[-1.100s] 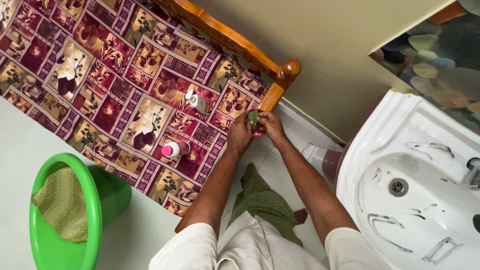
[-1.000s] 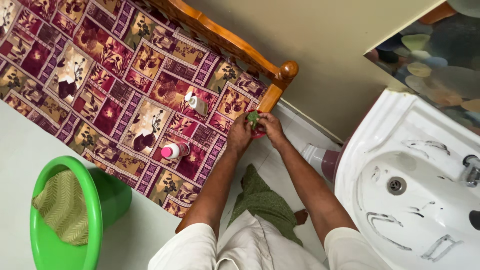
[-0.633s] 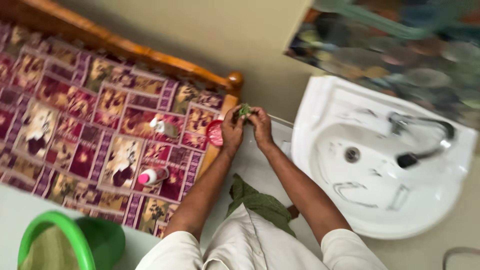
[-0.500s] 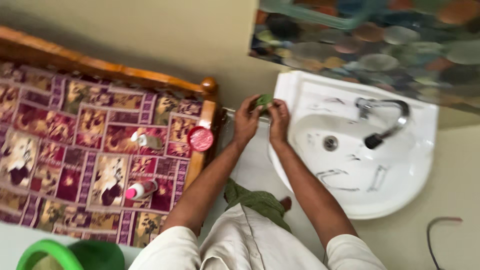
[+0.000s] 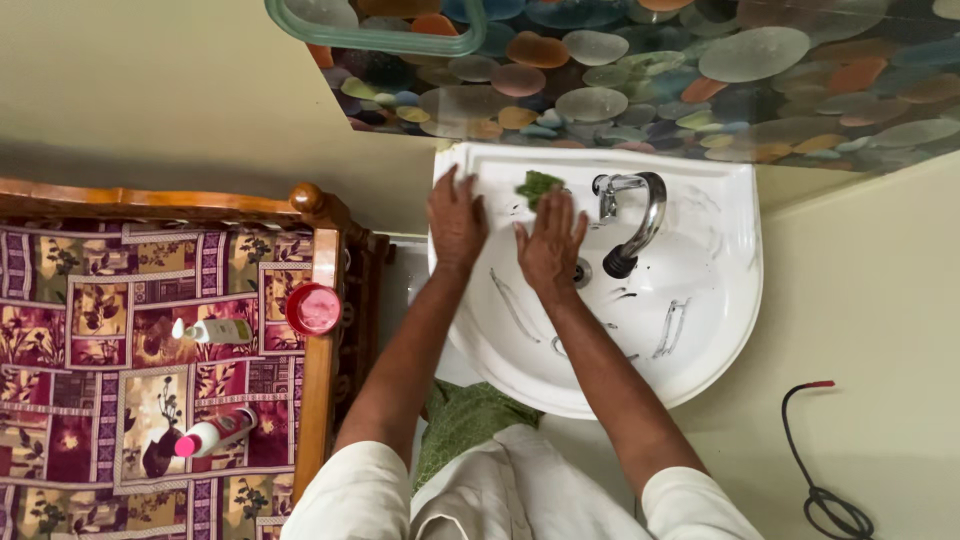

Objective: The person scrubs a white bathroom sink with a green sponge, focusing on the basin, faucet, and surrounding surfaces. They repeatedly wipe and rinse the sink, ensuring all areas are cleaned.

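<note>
A small green scrub pad (image 5: 538,185) lies on the back ledge of the white washbasin (image 5: 720,300), just left of the chrome tap (image 5: 632,215). My right hand (image 5: 550,243) is over the basin with fingers spread, its fingertips at the pad's near edge. My left hand (image 5: 457,215) lies flat with fingers apart on the basin's left rim. Neither hand grips anything.
A red round container (image 5: 313,308) sits on the wooden bed frame (image 5: 318,400). A white bottle (image 5: 215,330) and a pink-capped bottle (image 5: 210,435) lie on the patterned bed cover. A green cloth (image 5: 470,420) hangs below the basin. A black cable (image 5: 825,490) lies on the floor at right.
The view swung from the bed to the washbasin. Both hands carried the green pad away from the red container to the basin ledge, then opened off it.
</note>
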